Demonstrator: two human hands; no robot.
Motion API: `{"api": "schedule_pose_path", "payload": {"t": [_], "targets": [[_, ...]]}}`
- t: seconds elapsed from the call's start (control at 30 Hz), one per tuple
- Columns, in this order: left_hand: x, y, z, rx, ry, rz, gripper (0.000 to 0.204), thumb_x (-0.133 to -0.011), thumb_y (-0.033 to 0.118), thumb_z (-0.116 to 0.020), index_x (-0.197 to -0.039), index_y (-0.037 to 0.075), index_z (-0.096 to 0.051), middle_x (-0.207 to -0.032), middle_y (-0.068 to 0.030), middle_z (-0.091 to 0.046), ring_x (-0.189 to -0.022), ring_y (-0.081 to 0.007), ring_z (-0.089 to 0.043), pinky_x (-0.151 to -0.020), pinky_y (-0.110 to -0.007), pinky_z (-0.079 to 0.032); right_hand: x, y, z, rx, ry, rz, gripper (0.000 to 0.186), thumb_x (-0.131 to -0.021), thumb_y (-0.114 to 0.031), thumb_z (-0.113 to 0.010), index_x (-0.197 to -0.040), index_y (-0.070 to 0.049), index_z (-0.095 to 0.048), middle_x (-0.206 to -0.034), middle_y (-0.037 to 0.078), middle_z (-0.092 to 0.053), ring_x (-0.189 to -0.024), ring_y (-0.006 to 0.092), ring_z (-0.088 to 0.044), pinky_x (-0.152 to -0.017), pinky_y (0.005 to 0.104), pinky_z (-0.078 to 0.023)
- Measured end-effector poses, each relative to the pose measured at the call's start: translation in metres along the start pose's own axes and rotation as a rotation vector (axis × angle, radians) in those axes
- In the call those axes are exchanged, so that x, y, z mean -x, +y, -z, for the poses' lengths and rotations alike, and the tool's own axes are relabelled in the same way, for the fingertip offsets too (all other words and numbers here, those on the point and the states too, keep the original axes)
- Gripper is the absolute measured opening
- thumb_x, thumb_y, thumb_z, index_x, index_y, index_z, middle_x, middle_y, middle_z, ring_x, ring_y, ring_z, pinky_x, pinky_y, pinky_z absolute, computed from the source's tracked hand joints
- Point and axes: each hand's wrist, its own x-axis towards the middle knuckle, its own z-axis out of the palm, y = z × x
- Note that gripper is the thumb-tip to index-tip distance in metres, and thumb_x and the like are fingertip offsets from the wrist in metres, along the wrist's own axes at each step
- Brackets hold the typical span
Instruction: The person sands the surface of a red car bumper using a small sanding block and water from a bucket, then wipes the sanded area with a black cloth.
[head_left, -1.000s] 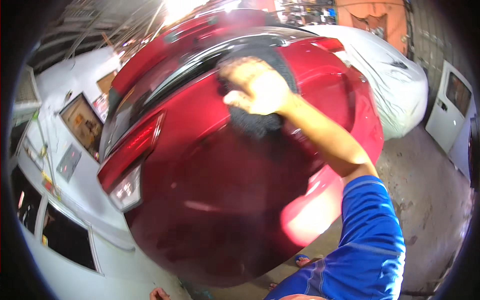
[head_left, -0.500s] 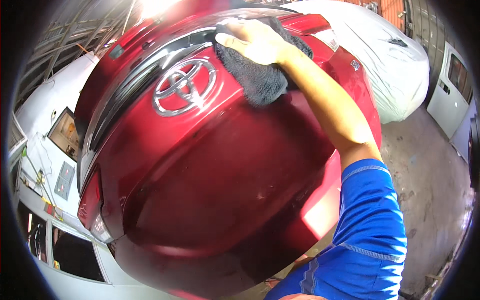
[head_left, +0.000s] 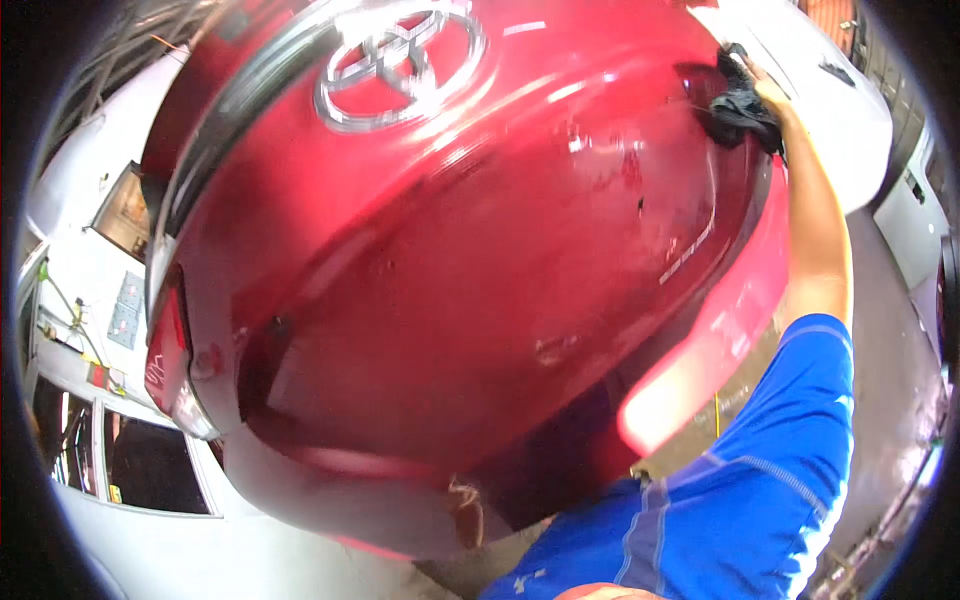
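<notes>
My right hand (head_left: 770, 88) grips a dark grey fluffy cloth (head_left: 742, 118) against the right side of a glossy red car's rear panel (head_left: 440, 260), with my arm stretched out in a blue sleeve. The panel carries a chrome oval emblem (head_left: 398, 68) near the top and a tail light (head_left: 170, 335) at the left. I cannot make out my left hand; a blurred brownish shape low on the bodywork may be a reflection.
A white covered vehicle (head_left: 840, 140) is beyond the car at right, near a pale detached door (head_left: 905, 225). A white wall (head_left: 75, 230) with a framed board (head_left: 125, 210) and dark-windowed panels (head_left: 150, 465) line the left side. Concrete floor (head_left: 880, 400) shows at right.
My right hand and cloth have moved rightward from the upper middle of the panel to its right side. The car fills more of the view, with the emblem now higher.
</notes>
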Motion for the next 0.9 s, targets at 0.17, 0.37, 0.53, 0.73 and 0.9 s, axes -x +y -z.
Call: {"api": "schedule_pose_path", "payload": {"t": [0.17,0.37,0.53,0.73,0.9], "targets": [[0.016,-0.059,-0.031,-0.148,-0.277,0.036,0.019,-0.103,0.023,-0.066,-0.11,0.006,-0.069,-0.089,-0.0068,-0.069,-0.079,-0.0168,-0.063,-0.077,-0.035,-0.056,0.157,-0.035,0.008,-0.029,-0.085,0.033,0.081,-0.108,-0.055,-0.05,-0.165,-0.003,-0.026,-0.174,0.017,-0.021,-0.161,0.0291,-0.017,-0.13,0.0405,-0.014],[-0.024,-0.101,0.015,-0.32,-0.397,-0.131,0.019,-0.104,0.024,-0.065,-0.105,0.005,-0.069,-0.085,-0.0057,-0.068,-0.076,-0.0158,-0.063,-0.072,-0.033,-0.054,0.411,-0.204,-0.028,-0.115,-0.036,0.337,0.097,-0.095,-0.057,-0.061,-0.162,0.004,-0.027,-0.169,0.03,-0.021,-0.159,0.0443,-0.015,-0.129,0.0541,-0.01],[-0.099,-0.117,0.096,-0.459,-0.389,-0.312,0.021,-0.104,0.025,-0.064,-0.101,0.005,-0.069,-0.082,-0.0048,-0.067,-0.074,-0.015,-0.063,-0.069,-0.032,-0.053,0.522,-0.409,-0.071,-0.237,-0.632,0.646,0.076,-0.099,-0.056,-0.052,-0.154,-0.005,-0.046,-0.166,0.019,-0.037,-0.153,0.0473,-0.03,-0.122,0.0662,-0.022],[-0.103,-0.179,0.148,-0.053,-0.113,-0.32,0.024,-0.105,0.025,-0.063,-0.097,0.004,-0.068,-0.078,-0.0038,-0.066,-0.071,-0.014,-0.062,-0.064,-0.031,-0.052,0.489,-0.452,-0.109,-0.208,-0.426,0.984,0.063,-0.096,-0.039,-0.061,-0.151,-0.009,-0.054,-0.16,0.015,-0.048,-0.144,0.0333,-0.05,-0.12,0.0463,-0.037],[-0.019,-0.265,0.134,0.308,-0.137,0.141,0.034,-0.103,0.037,-0.063,-0.099,0.004,-0.071,-0.081,-0.0078,-0.073,-0.071,-0.019,-0.07,-0.066,-0.036,-0.055,0.338,-0.288,-0.043,0.322,-0.2,0.525,0.056,-0.107,-0.04,-0.05,-0.153,-0.008,-0.05,-0.166,0.013,-0.039,-0.155,0.0286,-0.034,-0.126,0.0401,-0.03]]}}
